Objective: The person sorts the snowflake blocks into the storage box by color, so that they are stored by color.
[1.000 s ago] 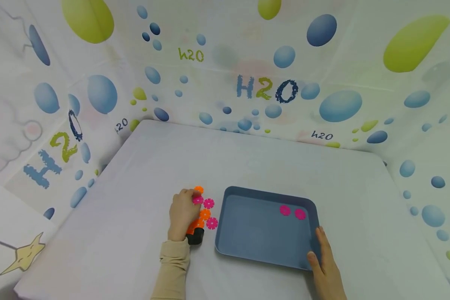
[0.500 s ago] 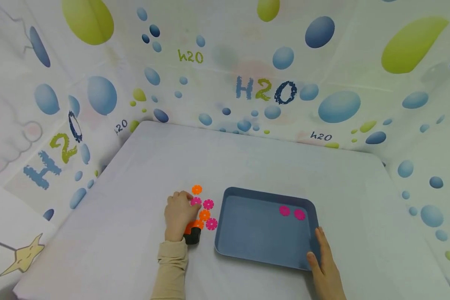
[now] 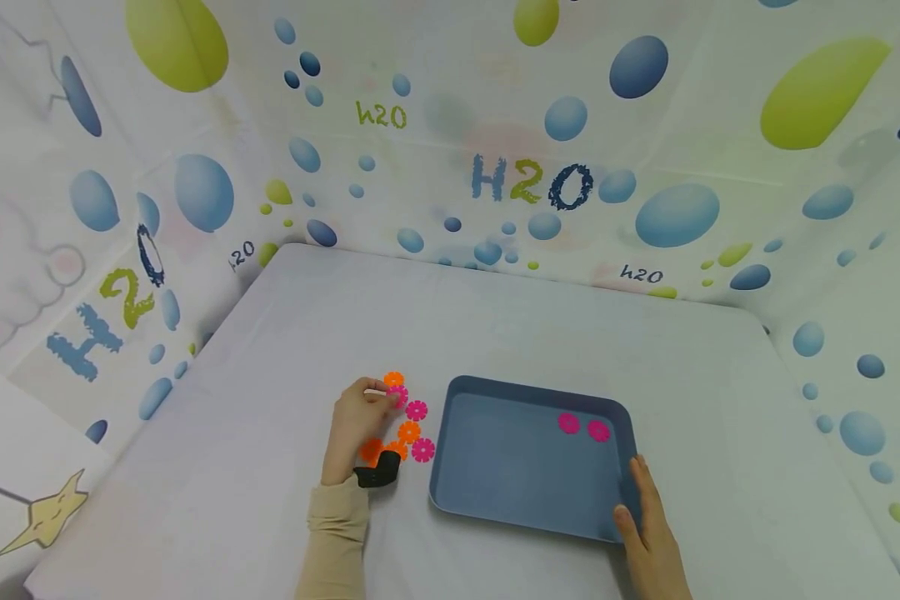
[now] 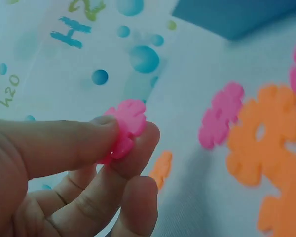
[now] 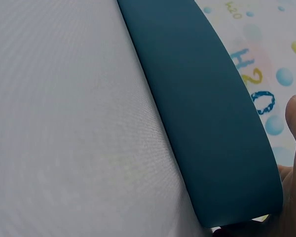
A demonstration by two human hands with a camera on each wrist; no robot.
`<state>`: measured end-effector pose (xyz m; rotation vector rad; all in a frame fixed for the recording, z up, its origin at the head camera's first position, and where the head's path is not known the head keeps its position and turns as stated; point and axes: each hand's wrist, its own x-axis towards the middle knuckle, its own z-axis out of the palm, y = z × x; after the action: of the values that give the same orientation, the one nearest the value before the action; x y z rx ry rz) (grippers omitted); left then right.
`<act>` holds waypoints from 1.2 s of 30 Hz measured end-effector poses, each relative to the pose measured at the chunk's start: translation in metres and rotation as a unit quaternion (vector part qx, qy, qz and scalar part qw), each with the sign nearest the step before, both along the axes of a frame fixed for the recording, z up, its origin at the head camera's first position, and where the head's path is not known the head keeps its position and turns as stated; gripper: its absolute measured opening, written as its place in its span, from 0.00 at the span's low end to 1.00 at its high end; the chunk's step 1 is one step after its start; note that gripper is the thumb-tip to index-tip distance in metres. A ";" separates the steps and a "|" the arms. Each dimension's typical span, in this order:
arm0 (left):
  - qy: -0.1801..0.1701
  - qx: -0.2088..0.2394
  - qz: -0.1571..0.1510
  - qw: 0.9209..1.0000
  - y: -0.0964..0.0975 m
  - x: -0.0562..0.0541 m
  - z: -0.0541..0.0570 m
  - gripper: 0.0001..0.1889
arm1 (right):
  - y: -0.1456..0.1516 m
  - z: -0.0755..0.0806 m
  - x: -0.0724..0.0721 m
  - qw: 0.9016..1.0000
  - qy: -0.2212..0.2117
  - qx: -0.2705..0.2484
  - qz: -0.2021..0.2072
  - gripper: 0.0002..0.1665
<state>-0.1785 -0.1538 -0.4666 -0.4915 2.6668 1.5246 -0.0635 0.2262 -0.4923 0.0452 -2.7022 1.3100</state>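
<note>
My left hand (image 3: 354, 425) pinches a pink flower-shaped plastic disc (image 4: 132, 118) between thumb and index finger, held above the white cloth. Around and below this hand lie more notched discs: an orange disc (image 3: 393, 378) at the far end, a pink disc (image 3: 417, 410) beside the fingers, another orange disc (image 3: 408, 432), and a pink disc (image 3: 423, 451) near the tray. On the right, my right hand (image 3: 656, 537) rests against the near right corner of a blue-grey tray (image 3: 517, 475), fingers fairly straight along its side. Two pink discs (image 3: 568, 423) lie inside the tray, toward its far right.
A white cloth (image 3: 495, 317) covers the table. Patterned sheets (image 3: 435, 183) rise behind it and along the sides. Below the left wrist, a black device (image 3: 379, 472) partly covers further orange discs (image 3: 372, 452).
My left hand has drawn slightly left and lifted the pink disc from among the others, turning it between the fingertips. My right hand and the tray have stayed in place.
</note>
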 end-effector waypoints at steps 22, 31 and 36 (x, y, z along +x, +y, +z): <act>0.001 0.194 -0.034 0.980 0.059 -0.033 0.044 0.17 | 0.001 -0.001 0.000 1.000 0.006 0.002 0.001 0.38; 0.006 0.185 -0.102 0.977 0.104 -0.036 0.045 0.16 | 0.003 0.000 0.001 1.000 -0.001 0.002 0.000 0.38; -0.013 0.176 -0.133 0.975 0.123 -0.038 0.043 0.17 | 0.003 0.000 0.000 1.000 -0.002 0.005 0.001 0.38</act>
<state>-0.2160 -0.0305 -0.4236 -0.1272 2.2533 1.8254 -0.0634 0.2289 -0.4925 0.0454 -2.7136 1.2987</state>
